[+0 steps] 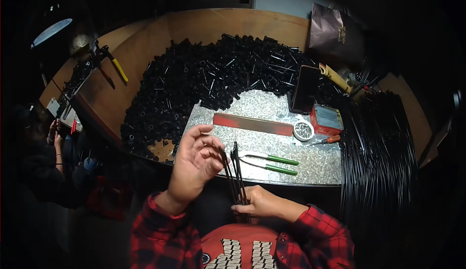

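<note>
My right hand (257, 204) grips the lower ends of a small bundle of thin black rods (235, 174) that stand upright in front of my chest. My left hand (196, 161) is raised beside them, palm facing me, its fingertips touching the top of one rod. A large heap of small black plastic parts (204, 80) curves across the wooden table behind a speckled grey slab (272, 138). Green-handled pliers (272, 163) lie on the slab just beyond the rods.
On the slab are a red flat bar (252, 124), a small round tin (303, 130), a red box (326, 119) and a screwdriver (325, 141). Long black rods (378, 157) pile at the right. Yellow-handled pliers (114, 64) lie far left. Another person (53, 162) sits at the left.
</note>
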Demonstrator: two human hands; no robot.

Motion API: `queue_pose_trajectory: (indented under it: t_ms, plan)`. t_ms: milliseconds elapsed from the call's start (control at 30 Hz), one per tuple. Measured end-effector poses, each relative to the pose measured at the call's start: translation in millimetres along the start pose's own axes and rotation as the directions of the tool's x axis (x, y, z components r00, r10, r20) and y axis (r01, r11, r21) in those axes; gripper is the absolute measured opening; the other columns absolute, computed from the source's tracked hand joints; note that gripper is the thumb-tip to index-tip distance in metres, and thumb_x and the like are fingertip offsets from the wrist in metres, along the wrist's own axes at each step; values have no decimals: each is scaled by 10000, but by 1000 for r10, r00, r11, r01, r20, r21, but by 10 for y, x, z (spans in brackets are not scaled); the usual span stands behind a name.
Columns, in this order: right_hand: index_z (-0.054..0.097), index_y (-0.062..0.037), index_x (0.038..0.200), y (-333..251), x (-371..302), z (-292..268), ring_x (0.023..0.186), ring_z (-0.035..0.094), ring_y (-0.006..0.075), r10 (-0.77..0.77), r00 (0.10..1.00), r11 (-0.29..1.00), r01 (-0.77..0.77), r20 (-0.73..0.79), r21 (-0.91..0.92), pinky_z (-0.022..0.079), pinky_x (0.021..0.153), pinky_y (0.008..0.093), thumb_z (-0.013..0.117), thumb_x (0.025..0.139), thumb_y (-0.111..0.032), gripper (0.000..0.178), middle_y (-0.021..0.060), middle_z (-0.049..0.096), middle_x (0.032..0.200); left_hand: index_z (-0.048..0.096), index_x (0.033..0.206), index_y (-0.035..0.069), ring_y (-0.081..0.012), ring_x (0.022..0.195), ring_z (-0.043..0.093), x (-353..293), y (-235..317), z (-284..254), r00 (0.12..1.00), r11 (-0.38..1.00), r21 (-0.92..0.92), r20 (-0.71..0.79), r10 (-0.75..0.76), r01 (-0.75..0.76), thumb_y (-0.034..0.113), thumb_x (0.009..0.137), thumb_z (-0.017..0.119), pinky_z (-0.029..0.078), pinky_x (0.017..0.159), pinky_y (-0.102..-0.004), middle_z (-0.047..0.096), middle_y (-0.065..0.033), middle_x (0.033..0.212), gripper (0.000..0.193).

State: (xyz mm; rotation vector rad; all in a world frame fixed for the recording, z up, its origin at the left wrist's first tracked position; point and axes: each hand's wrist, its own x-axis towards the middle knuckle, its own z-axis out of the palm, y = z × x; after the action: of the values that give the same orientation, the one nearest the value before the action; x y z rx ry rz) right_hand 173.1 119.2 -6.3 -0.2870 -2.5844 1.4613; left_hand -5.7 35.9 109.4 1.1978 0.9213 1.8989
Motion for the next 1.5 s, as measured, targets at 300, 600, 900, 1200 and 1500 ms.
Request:
queue_pose_trajectory:
  t_ms: [300, 600, 900, 1200, 1500]
  plan:
    - [603, 0, 909, -264, 19, -380, 738, 579, 208, -82, 996, 994, 80, 29, 79, 463, 655, 328, 753, 773, -329, 387, 104, 571, 798, 599, 1000, 10, -130, 778, 609, 241, 103, -98, 942, 991, -4, 311, -128, 136, 7, 786, 719, 536, 692, -252, 615, -73, 860, 246]
    - [561, -5, 734, -865, 166, -946, 743, 576, 127, -150, 942, 906, 253, -300, 340, 446, 647, 253, 747, 737, -34, 188, 92, 636, 850, 648, 930, 3, -120, 744, 616, 250, 205, 181, 935, 932, 302, 343, 89, -200, 16, 799, 711, 488, 652, -242, 636, -57, 828, 146]
    - [569, 0, 889, -975, 234, -681, 752, 621, 122, 30, 892, 863, 204, -451, 461, 517, 691, 253, 676, 801, 56, 149, 69, 637, 839, 665, 896, 10, -141, 670, 589, 218, 146, 102, 949, 854, 420, 199, 245, -308, 29, 798, 702, 460, 579, -253, 617, -65, 771, 106]
    - [502, 0, 836, -966, 383, -662, 735, 664, 190, 138, 857, 846, 159, -497, 509, 545, 708, 298, 635, 846, 18, 135, 116, 653, 804, 489, 1285, 1, -83, 823, 609, 265, 56, -284, 997, 994, 95, 53, -49, 44, -18, 900, 526, 510, 723, -230, 609, -73, 1017, 387]
    - [477, -31, 836, -721, 321, -789, 684, 630, 128, 164, 806, 865, 160, -569, 476, 509, 641, 230, 646, 846, 11, 174, 44, 593, 737, 634, 928, 7, -336, 842, 628, 115, -803, -1867, 924, 141, 926, -366, 111, 350, 35, 738, 683, 502, 738, -386, 643, -163, 873, 198]
